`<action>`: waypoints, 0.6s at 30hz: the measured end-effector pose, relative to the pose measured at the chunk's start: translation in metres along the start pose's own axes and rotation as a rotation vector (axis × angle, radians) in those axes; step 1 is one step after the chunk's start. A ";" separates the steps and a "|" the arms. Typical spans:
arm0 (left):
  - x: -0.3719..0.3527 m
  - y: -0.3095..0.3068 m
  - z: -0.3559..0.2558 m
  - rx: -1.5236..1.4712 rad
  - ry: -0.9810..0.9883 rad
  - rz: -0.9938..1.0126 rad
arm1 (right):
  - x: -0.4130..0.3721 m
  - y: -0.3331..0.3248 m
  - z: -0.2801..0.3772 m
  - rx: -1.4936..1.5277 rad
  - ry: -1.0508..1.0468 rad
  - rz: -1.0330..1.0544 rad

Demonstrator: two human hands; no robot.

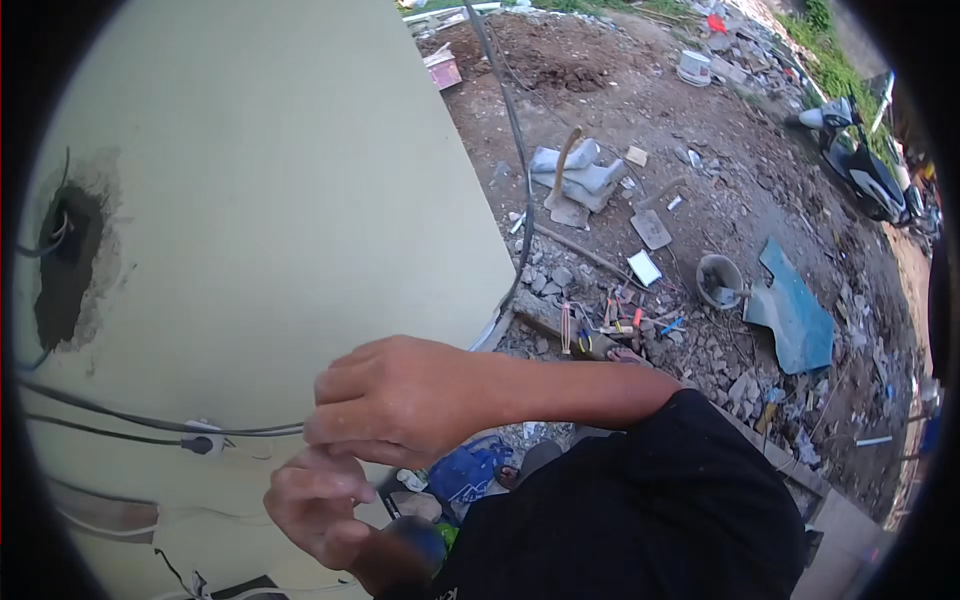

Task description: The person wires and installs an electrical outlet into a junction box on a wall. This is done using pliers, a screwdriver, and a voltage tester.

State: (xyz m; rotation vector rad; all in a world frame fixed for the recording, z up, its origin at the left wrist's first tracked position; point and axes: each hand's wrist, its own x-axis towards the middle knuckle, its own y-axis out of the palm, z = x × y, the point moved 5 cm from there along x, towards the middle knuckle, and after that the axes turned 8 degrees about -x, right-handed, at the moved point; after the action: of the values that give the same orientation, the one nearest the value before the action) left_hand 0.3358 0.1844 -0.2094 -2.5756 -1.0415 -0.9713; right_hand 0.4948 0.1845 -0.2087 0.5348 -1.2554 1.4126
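My right hand is in front of the pale green wall, back of the hand toward me, fingers bent down and close together. Just below it, my left hand has its fingers curled toward the thumb, and the fingertips of both hands meet or overlap. What they grip is hidden or too small to make out. Dark cables run along the wall and pass out of sight at my right fingers. Left of my hands, a dark plug-like end of one cable meets a round white fitting.
A rough hole with wires opens in the wall. Below my hands lies a blue bag. Rubble ground holds hand tools, a white box, a bucket, a teal sheet, a hoe and a scooter.
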 end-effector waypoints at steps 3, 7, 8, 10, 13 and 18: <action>-0.096 0.036 0.123 -0.265 -0.922 -0.020 | -0.191 0.010 -0.048 0.257 0.734 0.221; -0.275 0.049 0.250 -0.256 -1.628 -0.009 | -0.486 -0.052 -0.062 -0.157 1.610 -0.003; -0.310 0.043 0.276 0.201 -1.542 0.255 | -0.542 -0.070 -0.054 -0.281 1.782 -0.029; -0.366 0.030 0.314 0.643 -1.410 0.531 | -0.637 -0.095 -0.050 -0.332 1.996 0.004; -0.404 0.022 0.352 0.744 -1.453 0.760 | -0.768 -0.105 -0.074 -0.388 2.258 -0.164; -0.434 0.067 0.396 0.467 -2.080 -0.362 | -0.882 -0.100 -0.226 -0.431 2.225 0.288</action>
State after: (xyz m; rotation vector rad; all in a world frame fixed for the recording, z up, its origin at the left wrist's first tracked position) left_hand 0.3471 0.0576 -0.7868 -2.1264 -1.5185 2.1944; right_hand 0.9048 -0.0067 -1.0050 -1.3329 0.3208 0.9497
